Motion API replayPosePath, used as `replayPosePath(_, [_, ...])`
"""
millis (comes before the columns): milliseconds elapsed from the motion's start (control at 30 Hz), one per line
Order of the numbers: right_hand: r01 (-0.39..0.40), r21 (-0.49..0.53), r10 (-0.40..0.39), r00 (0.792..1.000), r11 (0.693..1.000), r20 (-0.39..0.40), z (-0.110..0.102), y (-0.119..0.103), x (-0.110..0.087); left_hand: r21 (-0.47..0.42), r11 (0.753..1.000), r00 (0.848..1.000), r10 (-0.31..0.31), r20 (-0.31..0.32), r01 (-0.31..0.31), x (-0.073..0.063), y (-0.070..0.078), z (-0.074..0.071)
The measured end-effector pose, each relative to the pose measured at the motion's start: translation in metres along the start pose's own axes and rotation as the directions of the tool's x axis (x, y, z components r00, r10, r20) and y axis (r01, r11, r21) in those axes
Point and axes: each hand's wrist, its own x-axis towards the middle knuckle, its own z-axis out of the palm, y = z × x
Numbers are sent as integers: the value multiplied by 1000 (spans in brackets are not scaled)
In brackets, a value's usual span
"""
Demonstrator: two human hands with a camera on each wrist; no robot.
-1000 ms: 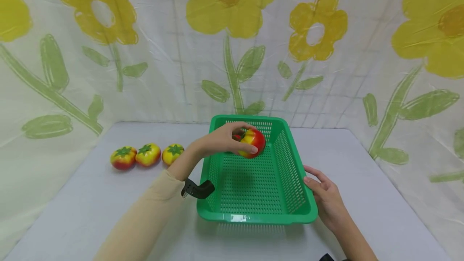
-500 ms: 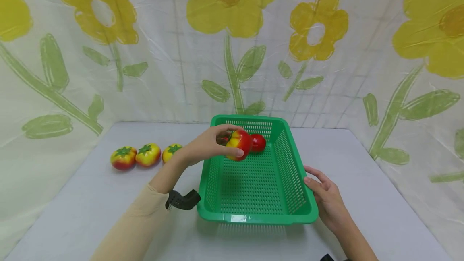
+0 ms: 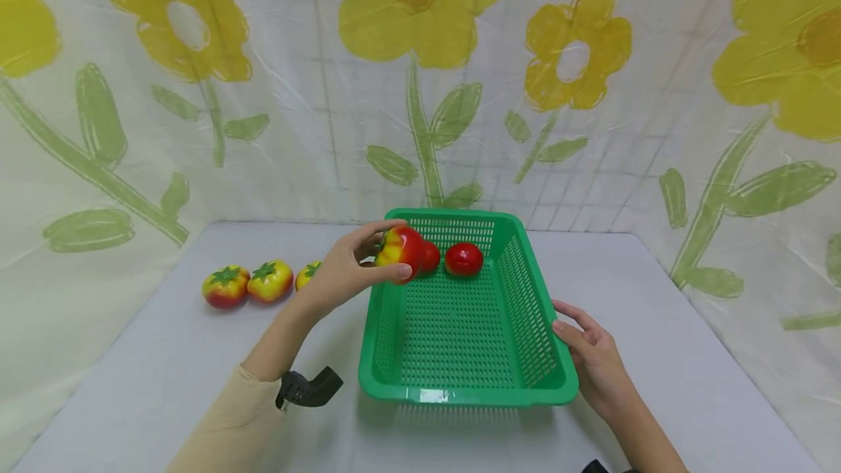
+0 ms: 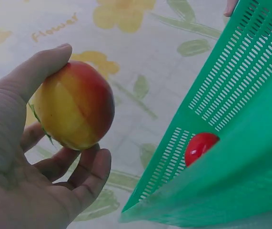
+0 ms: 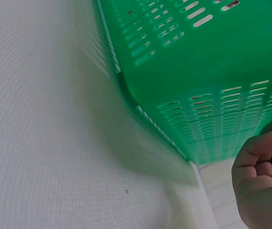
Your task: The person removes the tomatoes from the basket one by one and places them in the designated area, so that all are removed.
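A person's left hand [image 3: 344, 268] is grasping a red-and-yellow fruit [image 3: 402, 254], thumb on one side and fingers curling round the other, and is holding it up beside the far left part of a green basket [image 3: 453, 327]. In the left wrist view the fruit is hanging clear of the basket wall, its leafy green end facing the palm. Inside the basket, two red fruits [image 3: 463, 259] are sitting near the far wall, the left one partly hiding behind the held fruit (only one of them is showing in the left wrist view). The right hand [image 3: 598, 363] is gripping the basket's right rim, thumb and fingers closing on the edge; the right wrist view is cutting part of that hand off. The basket is standing on a white table [image 3: 184, 371]. To its left, three yellow-and-red fruits [image 3: 270, 281] are lying in a row, green leaves facing up, and the left hand is partly covering the nearest of them. A beige sleeve [image 3: 226, 422] is covering the left forearm, with a black strap [image 3: 309, 389] sticking out at the wrist. Behind everything, a pale curtain [image 3: 276, 181] is showing yellow flowers.
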Motion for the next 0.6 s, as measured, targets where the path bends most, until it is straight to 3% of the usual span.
replayPosePath(333, [1, -6, -1, 1000, 1000, -4, 2, -1, -1, 29, 999, 986, -38, -162, 43, -38, -3, -25])
replayPosePath(600, [-6, -9, 6, 1000, 1000, -14, 1, -1, -1, 79, 991, 967, -89, -238, 111, -58, -11, -42])
